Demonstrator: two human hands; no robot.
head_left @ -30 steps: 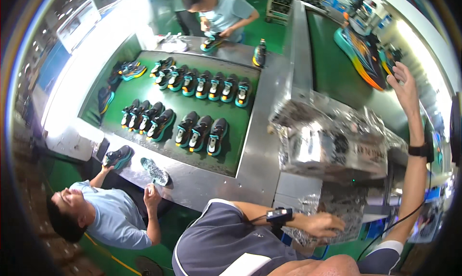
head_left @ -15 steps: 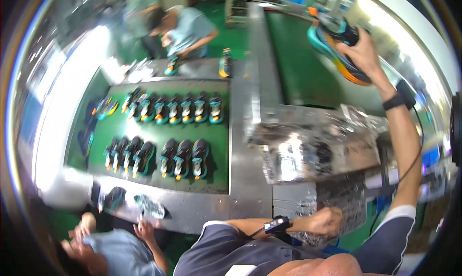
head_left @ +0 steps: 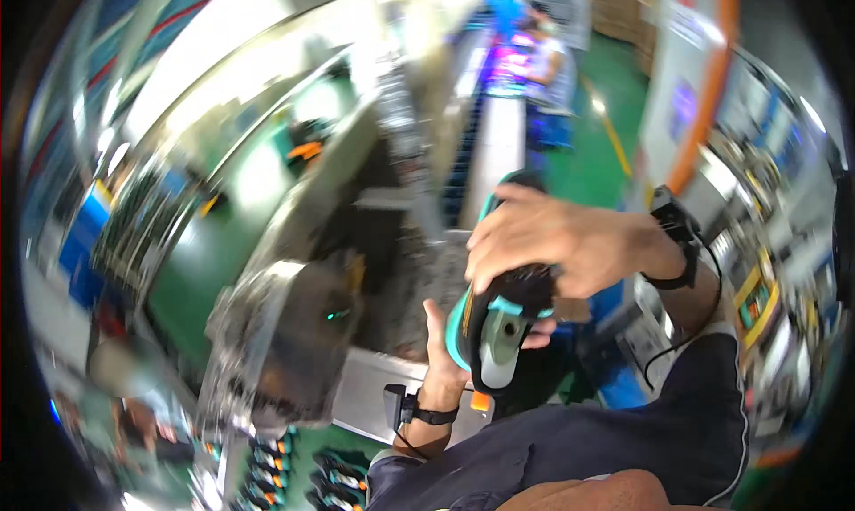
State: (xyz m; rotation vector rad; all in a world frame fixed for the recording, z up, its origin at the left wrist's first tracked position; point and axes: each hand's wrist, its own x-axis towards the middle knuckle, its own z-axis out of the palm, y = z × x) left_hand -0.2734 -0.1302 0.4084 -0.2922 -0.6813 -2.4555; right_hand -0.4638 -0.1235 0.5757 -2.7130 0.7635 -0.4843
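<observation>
A black sports shoe with teal and orange parts is held in front of my chest, its pale tongue facing up toward me. From above, my right hand grips it, fingers bent over the dark upper. My left hand cradles the shoe from below; the thumb shows on one side and fingertips on the other. The shoe hides most of the left palm. Each wrist wears a black strap with a small device and a cable.
Left of my hands stands a bulky stack wrapped in clear plastic film. Beyond it runs a green belt with a dark and orange item on it. Several shoes lie at lower left. Far ahead, a person works beside a purple-lit line.
My view has swung right, away from the shoe-covered table. The shoe has come from my outstretched right hand to my chest. My left hand, earlier a loose fist, now supports it too.
</observation>
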